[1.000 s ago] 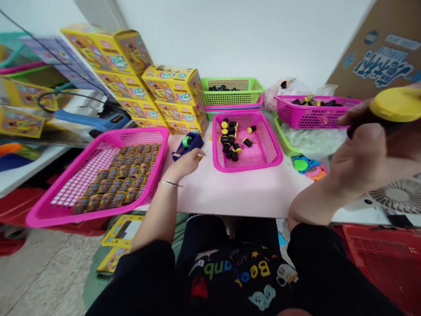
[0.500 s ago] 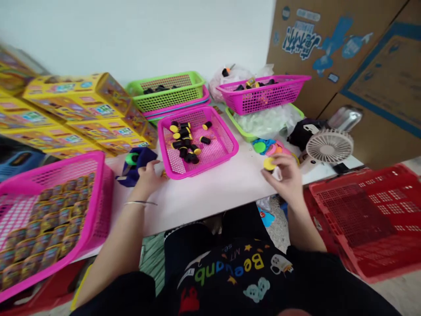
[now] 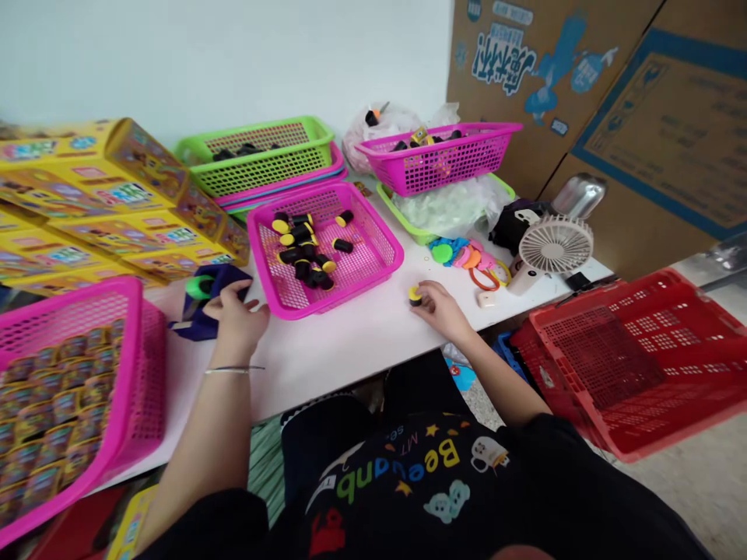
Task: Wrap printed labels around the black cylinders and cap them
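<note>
Fingertip pinch is the grip I am using with my right hand (image 3: 444,311): thumb and fingers are closed narrowly on a small black-and-yellow cylinder (image 3: 415,295), holding it just above the white table (image 3: 344,365), with its yellow end showing. I am keeping the contact at the fingertips so that the cylinder stays visible and the palm stays clear of it. My left hand (image 3: 234,319) is lying over a navy tape dispenser (image 3: 219,292) with a green core, its fingers draped across the top. I cannot tell whether that hand is gripping or only steadying the dispenser. For stable handling, I am keeping both forearms low and my wrists near the table edge.

Between my hands, a pink mesh basket (image 3: 379,257) is holding a loose pile of matching cylinders (image 3: 300,250), some lying with yellow ends up and others on their sides. To the left, a larger pink basket (image 3: 137,373) is holding rows of small printed packets, while yellow printed boxes (image 3: 122,179) are stacked behind it. Further back, a green basket (image 3: 257,167) is sitting on stacked pink trays and a second pink basket (image 3: 437,167) is holding more dark pieces. To the right, colored plastic pieces (image 3: 452,253) are lying beside a small white desk fan (image 3: 554,245), and a red basket (image 3: 612,373) is tilted near the table.
</note>
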`<state>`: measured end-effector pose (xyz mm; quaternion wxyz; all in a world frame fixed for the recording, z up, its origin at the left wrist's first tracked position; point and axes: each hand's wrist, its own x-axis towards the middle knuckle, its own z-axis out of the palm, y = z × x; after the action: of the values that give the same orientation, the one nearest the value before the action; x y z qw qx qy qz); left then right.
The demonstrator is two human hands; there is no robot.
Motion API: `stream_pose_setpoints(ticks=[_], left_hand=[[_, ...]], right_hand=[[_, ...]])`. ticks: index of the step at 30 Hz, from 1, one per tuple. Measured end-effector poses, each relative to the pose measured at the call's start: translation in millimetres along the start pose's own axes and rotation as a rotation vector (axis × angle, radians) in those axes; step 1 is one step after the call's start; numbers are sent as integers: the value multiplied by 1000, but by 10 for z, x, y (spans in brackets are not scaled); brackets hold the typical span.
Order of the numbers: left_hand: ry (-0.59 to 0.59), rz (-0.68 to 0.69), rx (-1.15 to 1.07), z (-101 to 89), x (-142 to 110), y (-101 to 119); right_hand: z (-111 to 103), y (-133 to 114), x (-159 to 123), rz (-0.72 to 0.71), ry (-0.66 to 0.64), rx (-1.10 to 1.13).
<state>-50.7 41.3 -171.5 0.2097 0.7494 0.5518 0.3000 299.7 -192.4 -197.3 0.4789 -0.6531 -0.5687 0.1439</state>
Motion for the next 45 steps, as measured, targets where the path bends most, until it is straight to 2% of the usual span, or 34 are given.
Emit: stream_pose_setpoints(ticks=[3,6,11,14,17,18,20,22,23,24,29,35,41,45], left_hand=[[140,-33,-21,91,-303,73],[178,-6,-34,258,-702,123],[200,77,9,541,-1266,203],[221,102,41,624,-1442,266],[246,119,84,654,-1509,321],[248,124,101,657,-1518,334],[246,135,137,659,-1530,350],[231,146,172,660,-1545,356],[221,152,188,661,-1553,357],[211,158,202,662,-1562,359],[194,188,246,669,-1586,376],[193,214,242,667,-1561,404],[257,204,117,713,-1578,412],[414,216,-75,666,-1571,371]], right_hand=[[-123,-64,184,-28,46,-62],[-371,-123,516,-65,151,-164],[-771,-258,1427,-148,280,-341],[-1034,-408,2037,-170,340,-403],[-1316,-574,2562,-128,441,-513],[-1386,-617,2693,-139,410,-541],[-1450,-665,2862,-211,167,-603],[-1401,-655,2903,-224,-87,-710],[-1341,-630,2883,-209,-148,-763],[-1266,-596,2843,-185,-155,-810],[-906,-394,2533,-140,37,-935],[-827,-326,2236,-183,123,-979],[-794,-562,1946,-363,187,-856],[-650,-823,1708,-511,183,-764]])
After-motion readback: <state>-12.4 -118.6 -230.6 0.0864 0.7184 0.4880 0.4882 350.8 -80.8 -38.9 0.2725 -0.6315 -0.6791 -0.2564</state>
